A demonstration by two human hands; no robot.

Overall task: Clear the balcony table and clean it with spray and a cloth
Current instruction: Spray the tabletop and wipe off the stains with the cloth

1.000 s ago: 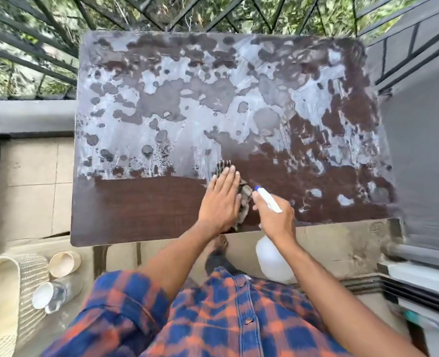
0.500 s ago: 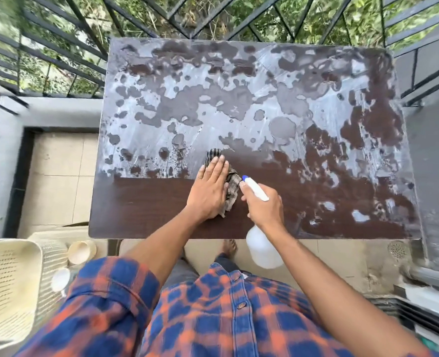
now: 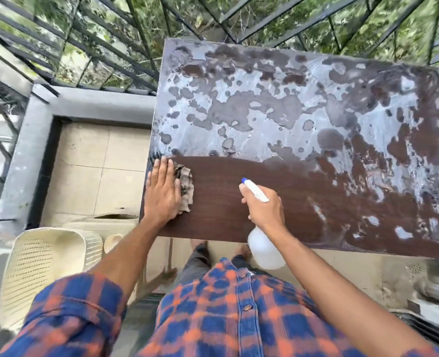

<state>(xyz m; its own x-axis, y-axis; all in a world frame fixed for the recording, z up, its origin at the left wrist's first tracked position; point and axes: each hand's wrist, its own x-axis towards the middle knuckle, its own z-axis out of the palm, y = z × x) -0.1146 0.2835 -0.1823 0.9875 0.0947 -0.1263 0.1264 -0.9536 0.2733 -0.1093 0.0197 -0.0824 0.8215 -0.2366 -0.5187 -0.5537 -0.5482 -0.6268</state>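
Fingers [image 3: 161,171] of my left hand [image 3: 163,194]: straight, close together, pressed flat on the cloth [image 3: 186,188]. The cloth is bunched under the palm at the table's left edge, part of it showing on the thumb side.

Right hand [image 3: 263,210]: curled round the neck of the spray bottle [image 3: 264,249], nozzle pointing out over the top and the white body hanging just past the near edge. I cannot tell whether a finger is on the trigger.

Table [image 3: 239,217]: nothing stands on it, so I judge the clearing done. A dry brown band runs along the near edge from the left corner to about mid-width, which looks wiped. Beyond it, grey wet film [image 3: 264,112] in blotches covers the far part and thins toward the right edge: sprayed, not yet wiped. That is most of the top.

Floor, left of the table: a pale basket [image 3: 40,266] with a cup [image 3: 112,242] beside it.
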